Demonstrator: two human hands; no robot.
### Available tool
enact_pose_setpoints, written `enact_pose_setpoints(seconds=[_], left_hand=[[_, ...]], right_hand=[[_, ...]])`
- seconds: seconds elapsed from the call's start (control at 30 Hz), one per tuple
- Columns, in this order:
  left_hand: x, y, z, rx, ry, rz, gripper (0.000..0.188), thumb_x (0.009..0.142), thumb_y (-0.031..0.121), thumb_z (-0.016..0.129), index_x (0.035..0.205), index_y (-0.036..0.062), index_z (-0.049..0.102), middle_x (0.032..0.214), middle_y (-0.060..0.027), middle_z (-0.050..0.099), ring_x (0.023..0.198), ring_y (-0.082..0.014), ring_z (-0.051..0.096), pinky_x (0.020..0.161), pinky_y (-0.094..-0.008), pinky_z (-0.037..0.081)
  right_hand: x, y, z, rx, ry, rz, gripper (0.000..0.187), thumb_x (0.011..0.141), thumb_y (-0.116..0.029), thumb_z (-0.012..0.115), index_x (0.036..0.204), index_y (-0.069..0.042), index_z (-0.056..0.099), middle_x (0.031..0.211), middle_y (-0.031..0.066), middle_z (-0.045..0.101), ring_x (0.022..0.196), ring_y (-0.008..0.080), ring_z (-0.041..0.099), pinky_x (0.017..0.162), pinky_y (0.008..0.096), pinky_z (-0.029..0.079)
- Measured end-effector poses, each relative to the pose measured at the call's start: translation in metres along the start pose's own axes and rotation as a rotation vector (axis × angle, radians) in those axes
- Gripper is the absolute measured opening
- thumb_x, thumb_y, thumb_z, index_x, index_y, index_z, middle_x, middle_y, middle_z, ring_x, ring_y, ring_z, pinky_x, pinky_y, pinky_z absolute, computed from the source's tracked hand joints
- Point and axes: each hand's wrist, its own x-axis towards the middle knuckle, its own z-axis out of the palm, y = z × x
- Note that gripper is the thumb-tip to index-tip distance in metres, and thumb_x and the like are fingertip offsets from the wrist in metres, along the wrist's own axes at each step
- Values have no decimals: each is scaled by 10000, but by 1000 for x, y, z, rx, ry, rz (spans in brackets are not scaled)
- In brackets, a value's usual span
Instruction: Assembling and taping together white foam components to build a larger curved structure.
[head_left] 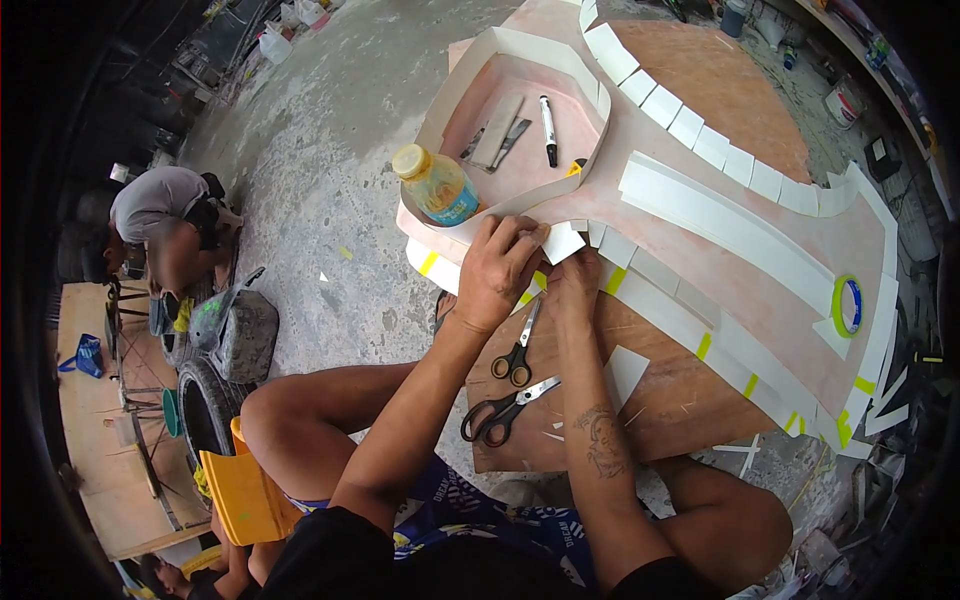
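left hand (497, 272): fingers curled down, pressing a white paper piece (560, 242) | right hand (573, 283): fingers flat on the same piece | two scissors (510, 385) just below.

the left hand (497, 272) covers part of the small white card piece (562, 242), so the grip under its fingers cannot be told. the right hand (574, 284) lies mostly behind that card and the left hand, its fingertips hidden. just below the card, the upper scissors (518, 352) run their blade tips under the left hand. the far end of the plywood board (720, 80), well above the card, blurs into small clutter too tiny to name.
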Motion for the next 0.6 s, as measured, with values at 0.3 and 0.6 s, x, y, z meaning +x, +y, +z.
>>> enact_pose_setpoints(seconds=[0.3,0.6], left_hand=[[3,2,1,-5,12,31,328,685,13,732,1000,67,659,938,-63,607,813,-258,554,698,-345,494],[-2,-2,1,-72,72,48,312,688,-31,745,965,62,637,917,-81,612,784,-271,584,666,-352,493]], right_hand=[[0,1,-1,-36,-35,-65,186,905,-97,625,1082,-59,580,1037,56,639,908,161,641,758,346,576],[2,4,-6,-198,-55,-47,227,890,-92,633,1092,-1,581,998,74,635,857,146,634,693,319,598]])
